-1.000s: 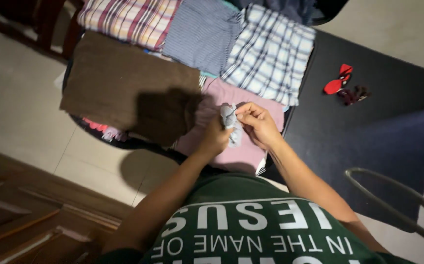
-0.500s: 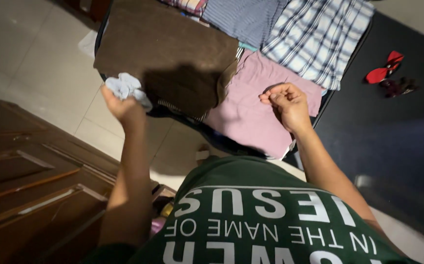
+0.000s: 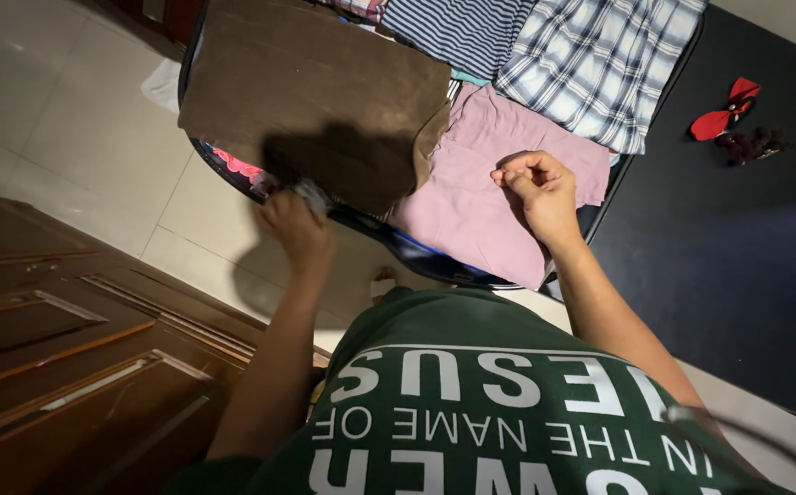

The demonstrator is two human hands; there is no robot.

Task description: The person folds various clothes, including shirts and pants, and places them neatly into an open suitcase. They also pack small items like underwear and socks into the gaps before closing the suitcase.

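Left hand (image 3: 295,225) pinches a small pale-grey cloth bundle (image 3: 311,192) at the near edge of the brown folded fabric (image 3: 315,87), seemingly tucking it in; right hand (image 3: 536,188) hovers loosely curled, empty, above the pink folded cloth (image 3: 471,202).

The brown cloth (image 3: 306,87) looks like matt, slightly fuzzy fabric, and the pink cloth (image 3: 490,197) just right of it is a smoother, thin weave. Beyond it, the checked shirt (image 3: 600,64) and striped shirt (image 3: 462,27) are light woven cotton-looking stuff, while the wooden door panels (image 3: 77,367) nearer than it have a semi-gloss varnish and the floor tiles (image 3: 59,110) left of it look smooth.
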